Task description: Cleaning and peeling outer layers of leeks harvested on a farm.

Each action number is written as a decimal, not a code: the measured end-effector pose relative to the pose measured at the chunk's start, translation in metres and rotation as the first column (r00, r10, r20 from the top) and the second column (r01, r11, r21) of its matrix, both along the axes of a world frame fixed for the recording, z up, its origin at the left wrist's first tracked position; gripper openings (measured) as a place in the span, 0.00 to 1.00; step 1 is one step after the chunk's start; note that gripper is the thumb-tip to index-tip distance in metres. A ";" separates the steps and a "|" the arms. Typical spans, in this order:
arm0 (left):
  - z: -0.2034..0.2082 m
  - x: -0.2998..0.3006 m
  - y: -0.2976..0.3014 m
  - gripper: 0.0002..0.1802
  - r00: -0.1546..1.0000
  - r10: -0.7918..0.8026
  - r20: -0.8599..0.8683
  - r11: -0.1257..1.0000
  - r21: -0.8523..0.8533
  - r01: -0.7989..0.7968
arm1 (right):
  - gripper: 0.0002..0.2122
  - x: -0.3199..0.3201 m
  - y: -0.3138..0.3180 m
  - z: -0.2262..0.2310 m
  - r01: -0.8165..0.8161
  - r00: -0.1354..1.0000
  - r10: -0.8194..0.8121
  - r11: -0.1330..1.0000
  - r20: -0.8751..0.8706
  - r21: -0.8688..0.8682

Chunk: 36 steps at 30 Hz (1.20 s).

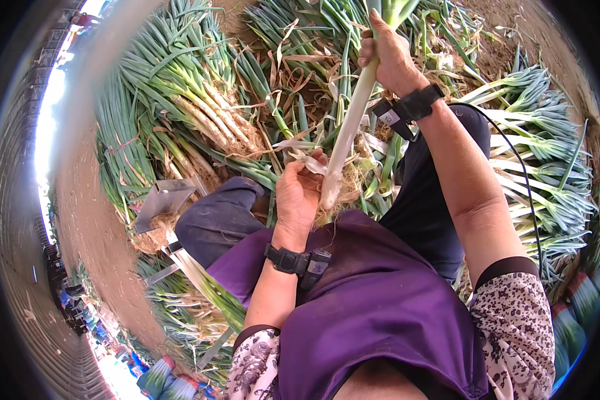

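White-shafted, green-topped long leek (354, 120), slanting from top centre down-left to mid-frame, clasped high by bare right hand (390, 59); nearer its root end (329, 195), half-curled bare left hand (299, 195), with unclear hold on pale papery leaf (314, 165).

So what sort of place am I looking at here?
Probably a covered farm work area, perhaps a greenhouse or shed: leek-like stalks lie heaped on bare soil, the right hand grips another long stalk, and a ribbed wall or roof runs along the left.
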<state>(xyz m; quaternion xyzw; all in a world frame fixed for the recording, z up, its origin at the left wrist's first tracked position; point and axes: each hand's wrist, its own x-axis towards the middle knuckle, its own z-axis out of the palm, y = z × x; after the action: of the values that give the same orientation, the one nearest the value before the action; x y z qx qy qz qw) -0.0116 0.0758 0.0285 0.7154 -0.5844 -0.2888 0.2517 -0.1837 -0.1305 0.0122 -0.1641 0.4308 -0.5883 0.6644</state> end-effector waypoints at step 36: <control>0.014 0.061 0.025 0.05 0.731 -0.416 0.541 0.684 -0.343 0.644 | 0.13 -0.040 -0.007 -0.033 0.030 0.994 -0.039 0.995 -0.098 -0.098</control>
<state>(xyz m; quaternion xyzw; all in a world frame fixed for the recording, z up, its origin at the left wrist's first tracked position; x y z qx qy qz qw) 0.0499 0.1005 0.0422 0.4602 -0.8643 -0.0240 0.2017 -0.2241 -0.1373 -0.0208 -0.2177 0.4374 -0.6108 0.6231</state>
